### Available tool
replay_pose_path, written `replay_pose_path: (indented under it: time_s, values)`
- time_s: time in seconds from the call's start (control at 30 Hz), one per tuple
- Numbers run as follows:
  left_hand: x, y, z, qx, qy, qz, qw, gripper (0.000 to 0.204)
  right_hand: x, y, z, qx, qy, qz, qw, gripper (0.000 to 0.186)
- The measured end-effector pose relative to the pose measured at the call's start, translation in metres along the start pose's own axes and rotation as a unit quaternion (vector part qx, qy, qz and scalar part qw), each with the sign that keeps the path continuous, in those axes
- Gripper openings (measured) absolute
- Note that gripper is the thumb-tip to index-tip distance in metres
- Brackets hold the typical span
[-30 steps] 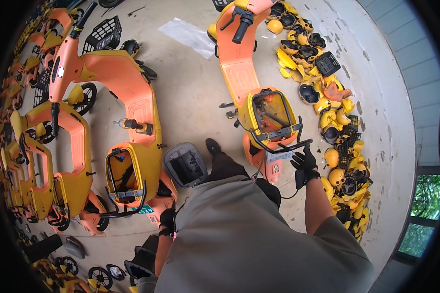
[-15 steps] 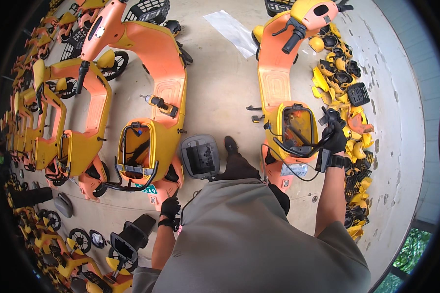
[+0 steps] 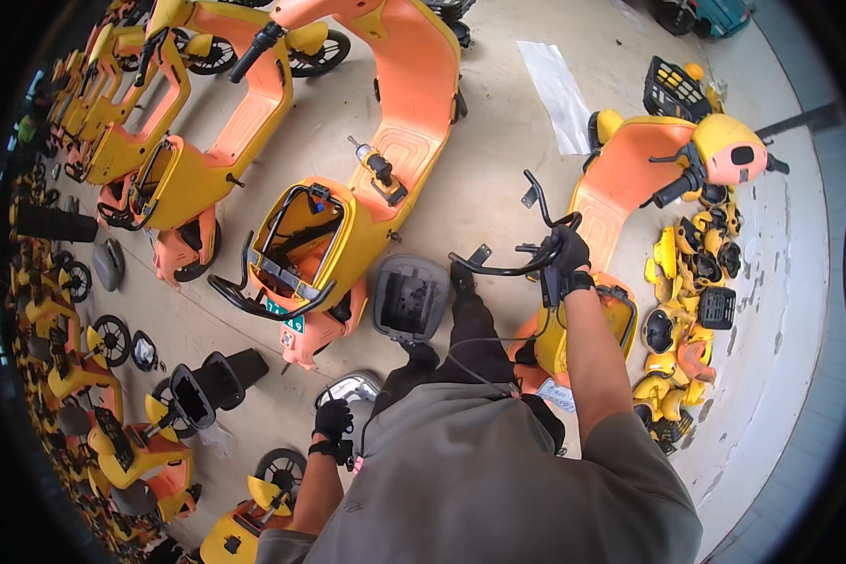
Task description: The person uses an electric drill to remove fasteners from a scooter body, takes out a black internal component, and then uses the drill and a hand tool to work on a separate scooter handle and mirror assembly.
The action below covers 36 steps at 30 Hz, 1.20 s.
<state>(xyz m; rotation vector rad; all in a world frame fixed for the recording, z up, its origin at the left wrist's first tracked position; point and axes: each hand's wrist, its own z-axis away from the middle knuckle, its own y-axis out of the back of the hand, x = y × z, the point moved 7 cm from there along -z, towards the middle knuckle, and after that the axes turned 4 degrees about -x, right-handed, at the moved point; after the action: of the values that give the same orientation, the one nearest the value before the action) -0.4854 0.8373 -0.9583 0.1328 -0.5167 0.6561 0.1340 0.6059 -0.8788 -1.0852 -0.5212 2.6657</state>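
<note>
My right hand (image 3: 566, 252), in a black glove, is closed around a black bent-tube grab rail (image 3: 498, 271) with flat mounting tabs. It holds the rail above the floor, between the two nearest scooters. Below that forearm is the open rear body of the right yellow-and-orange scooter (image 3: 581, 338). My left hand (image 3: 332, 420), gloved too, hangs low at my left side with its fingers curled; a thin thing seems to stick out of it, too small to name. Beneath it a silver-grey rounded object (image 3: 350, 387) lies on the floor, partly hidden.
The left scooter (image 3: 399, 103) carries a cordless drill (image 3: 380, 175) on its footboard and a black rail at its open seat compartment. A grey seat bucket (image 3: 411, 299) stands on the floor. Yellow helmets and broken panels (image 3: 696, 273) pile along the right wall. More scooters crowd the left.
My right hand has brought the grab rail off the right scooter's rear and leftward. My view has turned, so both scooters appear tilted and shifted. The left hand stays low.
</note>
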Motion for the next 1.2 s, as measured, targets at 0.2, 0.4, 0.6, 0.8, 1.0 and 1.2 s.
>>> replay_pose_path:
  time_s: [0.2, 0.4, 0.6, 0.8, 1.0, 1.2]
  values:
    - [-0.022, -0.031, 0.11, 0.192, 0.151, 0.133, 0.961, 0.02, 0.079, -0.023, -0.116, 0.02, -0.179, 0.189, 0.965, 0.01]
    - [-0.022, -0.086, 0.179, 0.099, 0.106, -0.285, 0.948, 0.022, 0.149, 0.053, -0.264, 0.069, -0.238, 0.412, 0.877, 0.019]
    - [0.1, -0.135, 0.16, 0.047, -0.036, -0.513, 0.856, 0.023, 0.162, 0.071, -0.325, 0.085, -0.299, 0.506, 0.805, 0.019]
    - [0.058, -0.115, 0.172, 0.244, 0.357, 0.087, 0.897, 0.025, 0.186, 0.069, -0.357, 0.102, -0.29, 0.394, 0.866, 0.021]
    - [0.091, -0.114, 0.159, 0.23, 0.35, -0.023, 0.908, 0.024, 0.252, 0.132, -0.362, 0.134, -0.305, 0.296, 0.895, 0.02]
    - [0.122, -0.112, 0.129, 0.247, 0.361, -0.032, 0.898, 0.027, 0.273, 0.159, -0.301, 0.157, -0.357, 0.152, 0.908, 0.01]
